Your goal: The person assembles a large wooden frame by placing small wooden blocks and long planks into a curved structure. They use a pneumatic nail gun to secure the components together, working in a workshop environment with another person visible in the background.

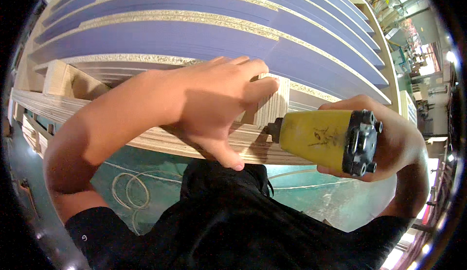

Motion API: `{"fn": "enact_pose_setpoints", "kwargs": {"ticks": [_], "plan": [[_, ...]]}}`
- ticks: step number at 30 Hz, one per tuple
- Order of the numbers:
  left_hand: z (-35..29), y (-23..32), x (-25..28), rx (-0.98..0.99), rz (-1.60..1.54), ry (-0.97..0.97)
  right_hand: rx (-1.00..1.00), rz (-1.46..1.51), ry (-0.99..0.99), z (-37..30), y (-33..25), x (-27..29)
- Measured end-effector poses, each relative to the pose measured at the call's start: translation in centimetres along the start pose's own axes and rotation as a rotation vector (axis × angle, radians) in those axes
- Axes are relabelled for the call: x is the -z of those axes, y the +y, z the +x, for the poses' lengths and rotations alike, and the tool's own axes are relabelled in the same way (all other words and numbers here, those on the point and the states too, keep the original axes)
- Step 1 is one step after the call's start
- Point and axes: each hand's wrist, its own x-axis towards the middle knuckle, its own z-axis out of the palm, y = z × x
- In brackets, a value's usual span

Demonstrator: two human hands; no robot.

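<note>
My right hand (399, 136) is wrapped round a yellow nail gun (314, 138) with a black bolted end cap; its handle is hidden beneath. The gun's dark nose points left and sits close over a long wooden rail (262, 146). Just left of the nose, my left hand (219, 99) grips a short wooden block (277, 102) against that rail. Its index fingertip lies on the block, the thumb reaches over the rail's front edge, and the other fingers stretch toward the purple-blue panels (175, 36).
Pale strips separate the rows of panels beyond my hands. Another wooden block (57, 78) stands at the rail's left end. Below, a pale hose (129, 187) lies coiled on the green floor (160, 160). Workshop clutter fills the far right.
</note>
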Motion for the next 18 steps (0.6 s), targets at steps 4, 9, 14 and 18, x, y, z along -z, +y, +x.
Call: {"fn": "enact_pose_setpoints", "kwargs": {"ticks": [4, 9, 14, 18], "plan": [[0.6, 0.0, 0.5, -0.001, 0.017, -0.044, -0.265, -0.065, -0.002, -0.6, -1.5, -0.1], [0.3, 0.2, 1.0, 0.035, 0.033, -0.083, -0.450, 0.133, 0.079, -2.5, 0.0, -0.2], [0.6, 0.3, 1.3, 0.054, 0.028, -0.124, -0.283, 0.129, -0.011, -2.9, 1.6, 0.5], [0.4, 0.4, 1.1, 0.057, 0.057, -0.104, -0.316, 0.179, -0.258, -0.3, 0.7, 1.8]]}}
